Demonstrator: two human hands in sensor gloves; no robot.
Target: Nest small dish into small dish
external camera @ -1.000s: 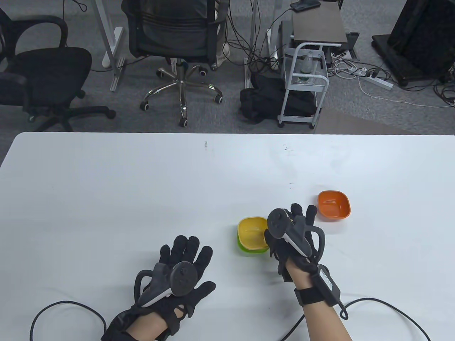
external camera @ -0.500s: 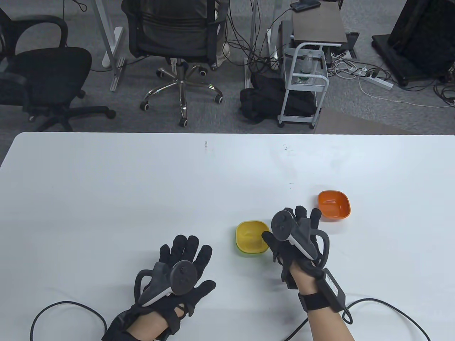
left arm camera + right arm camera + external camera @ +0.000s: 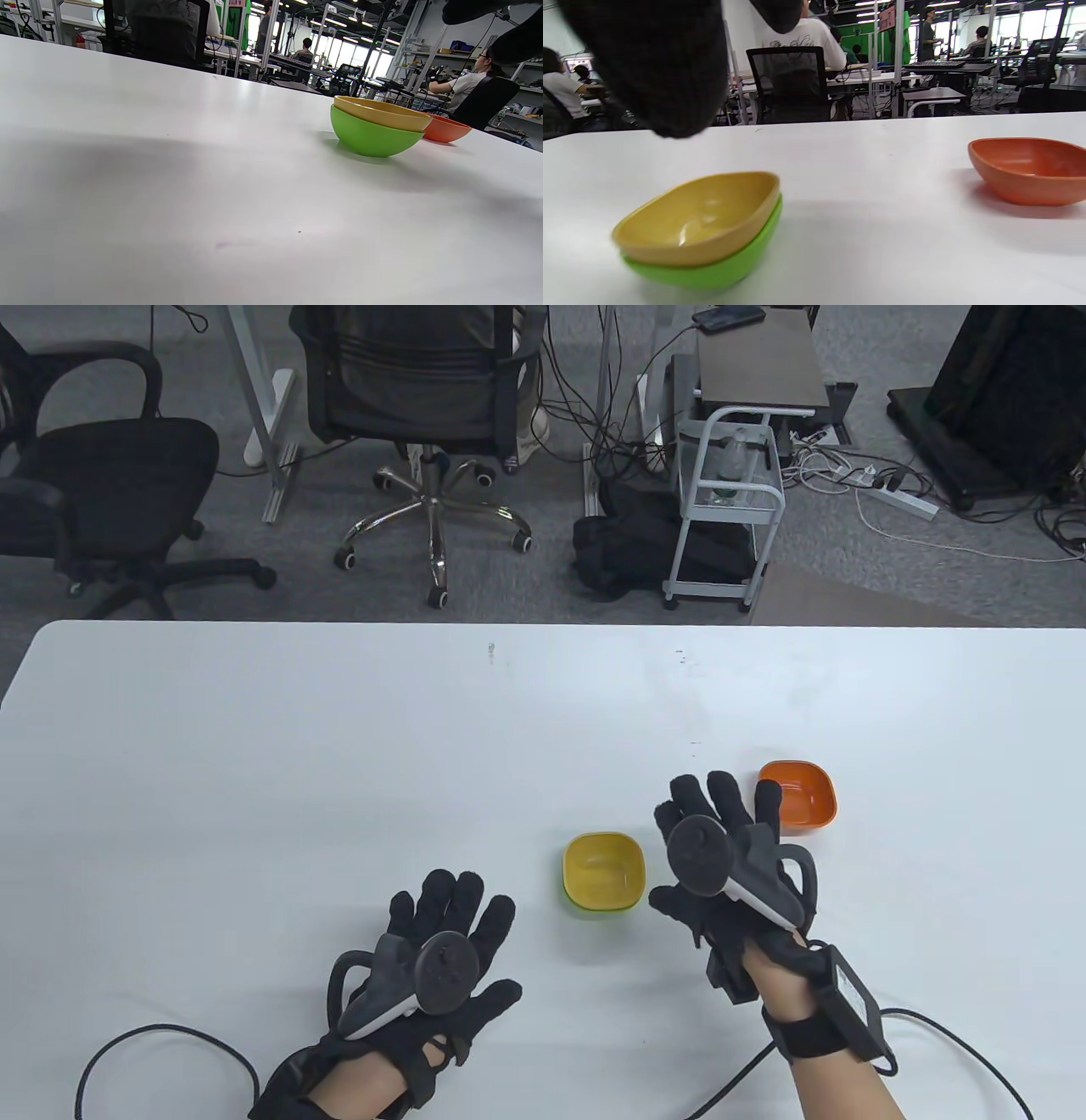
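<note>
A yellow dish [image 3: 603, 869] sits nested inside a green dish [image 3: 594, 907] on the white table [image 3: 339, 746]. The stack also shows in the left wrist view [image 3: 382, 113] and the right wrist view [image 3: 700, 220]. An orange dish [image 3: 806, 793] stands alone to the right, also in the right wrist view [image 3: 1031, 167]. My right hand [image 3: 721, 848] hovers between the stack and the orange dish, fingers spread, holding nothing. My left hand [image 3: 450, 933] rests flat on the table left of the stack, fingers spread and empty.
Cables [image 3: 161, 1044] trail from both wrists along the table's near edge. Beyond the far edge stand office chairs [image 3: 424, 407] and a small white cart [image 3: 730, 500].
My right hand has let go of the yellow dish, which settled into the green one, and moved right and back. My left hand shifted slightly right.
</note>
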